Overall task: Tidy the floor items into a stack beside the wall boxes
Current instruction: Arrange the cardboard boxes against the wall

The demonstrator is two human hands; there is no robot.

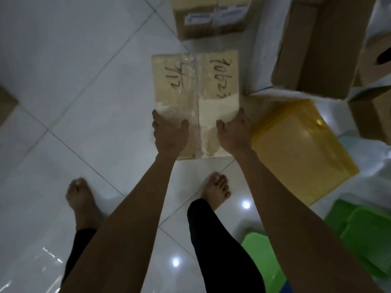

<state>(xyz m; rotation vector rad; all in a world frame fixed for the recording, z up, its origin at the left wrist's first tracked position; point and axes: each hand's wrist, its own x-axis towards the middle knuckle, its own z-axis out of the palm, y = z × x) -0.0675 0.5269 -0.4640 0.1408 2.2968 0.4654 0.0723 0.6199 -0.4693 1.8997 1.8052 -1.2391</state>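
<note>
A flat tan cardboard box (196, 85), taped down the middle and marked with black handwriting, is in front of me over the white tiled floor. My left hand (169, 132) grips its near left edge, thumb on top. My right hand (233, 132) grips its near right edge, thumb also on top. To the right, touching the box's corner, lies a yellow plastic case (300, 151). Larger cardboard boxes (317, 43) stand behind it along the right side.
A labelled brown carton (209, 20) sits at the top centre. Green plastic items (364, 235) lie at the lower right, on white wrapping (370, 187). My bare feet stand on the glossy tiles (74, 102), which stretch to the left.
</note>
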